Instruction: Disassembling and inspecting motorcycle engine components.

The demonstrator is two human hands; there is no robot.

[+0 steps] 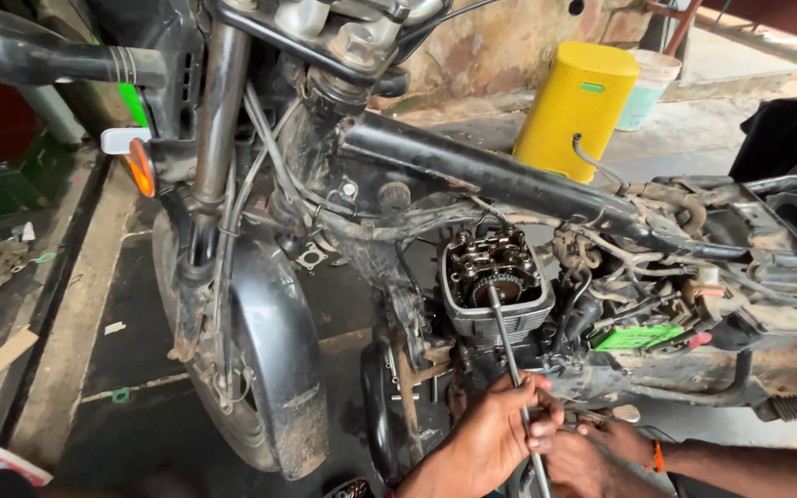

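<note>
A person's left hand (500, 429) has its fingers closed around a long steel rod (509, 355) seated in the motorcycle's open cylinder head (495, 277), right hand (601, 452) curled low beside it, grip unclear; a slipping tip could gouge the exposed sprocket (500, 284).

A yellow container (576, 106) is standing far right beside a pale bucket (649, 86). The motorcycle's black mudguard (279, 355) is showing brown dust, an orange indicator (141, 167) is glowing left, and a green tag (638, 336) is lying right.
</note>
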